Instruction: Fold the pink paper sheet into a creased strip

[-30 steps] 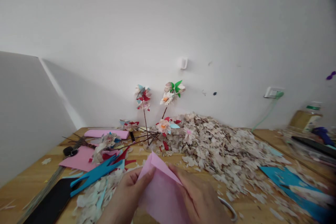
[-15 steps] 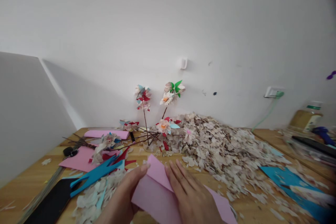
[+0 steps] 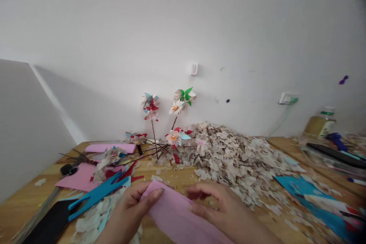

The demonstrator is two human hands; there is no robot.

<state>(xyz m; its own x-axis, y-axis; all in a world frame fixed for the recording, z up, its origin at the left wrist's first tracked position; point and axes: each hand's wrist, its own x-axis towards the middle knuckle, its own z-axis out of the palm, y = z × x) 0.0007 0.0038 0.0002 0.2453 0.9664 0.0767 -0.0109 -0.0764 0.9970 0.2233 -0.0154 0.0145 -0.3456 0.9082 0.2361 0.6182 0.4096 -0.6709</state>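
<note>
1. Your left-hand fingers (image 3: 156, 194) are pinched shut on the near-left end of the pink paper (image 3: 174, 213), thumb on top, with the left hand (image 3: 130, 207) tucked under it.
2. Your right hand (image 3: 220, 207) has its fingers curled and closed on the paper's upper edge, just right of your left thumb. Both hands are gripping the same sheet.
3. The pink paper looks folded and runs from your left fingertips down toward the bottom right, held just above the counter (image 3: 177, 177).
4. Left of your left fingers there's a blue paper cutout (image 3: 97, 194) lying on pale scraps, with a dark flat thing (image 3: 48, 223) nearer the edge.
5. Beyond your fingers, a few paper flowers (image 3: 174, 122) on thin stems lean against the wall.
6. Past your right fingers sits a big scrap pile (image 3: 237, 156), and further right a blue sheet (image 3: 303, 190).
7. Two more pink sheets (image 3: 82, 175) lie far left of your fingers.
</note>
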